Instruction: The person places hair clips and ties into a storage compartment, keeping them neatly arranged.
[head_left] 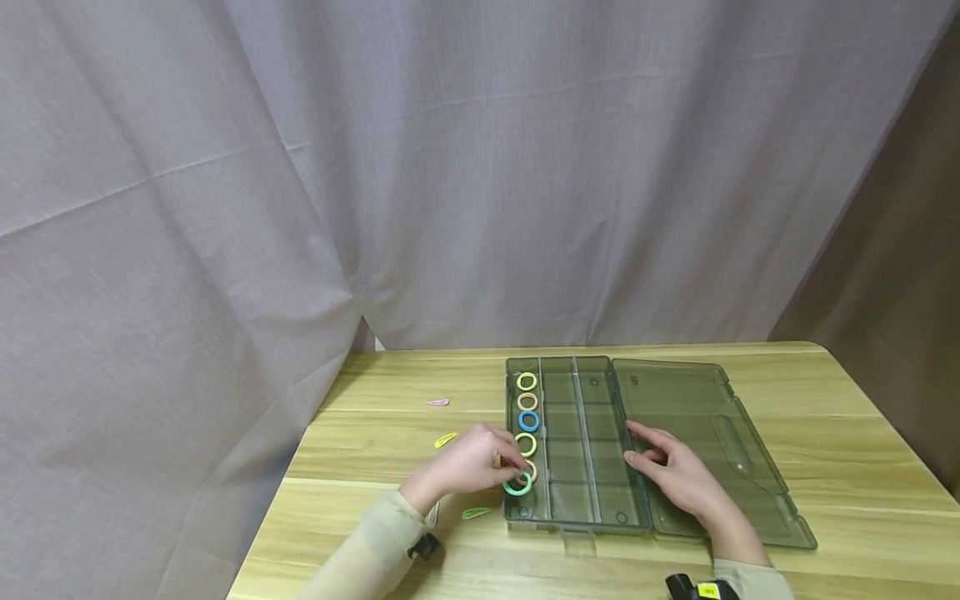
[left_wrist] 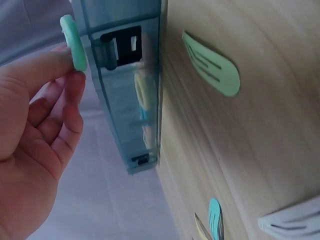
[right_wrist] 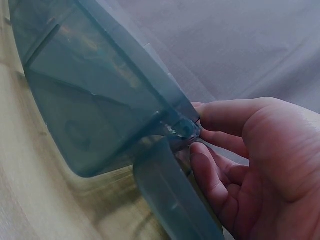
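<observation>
My left hand (head_left: 480, 460) pinches a mint-green hair tie (head_left: 517, 490) between thumb and fingertips, over the near end of the left column of a clear grey-green storage box (head_left: 562, 528). In the left wrist view the hair tie (left_wrist: 74, 42) stands on edge beside the box wall. Yellow (head_left: 527, 381), orange (head_left: 527, 402) and blue (head_left: 528, 421) hair ties lie in that column, with others closer to the hand. My right hand (head_left: 678, 477) touches the box's hinged right edge, thumb and index finger apart; the right wrist view shows the fingertips at the hinge (right_wrist: 186, 129).
The box's lid (head_left: 720, 442) lies opened flat on the right. Left of the box, pink (head_left: 438, 402), yellow (head_left: 446, 439) and green (head_left: 476, 512) hair clips are scattered on the wooden table (head_left: 360, 467). A grey curtain (head_left: 480, 167) hangs behind the table.
</observation>
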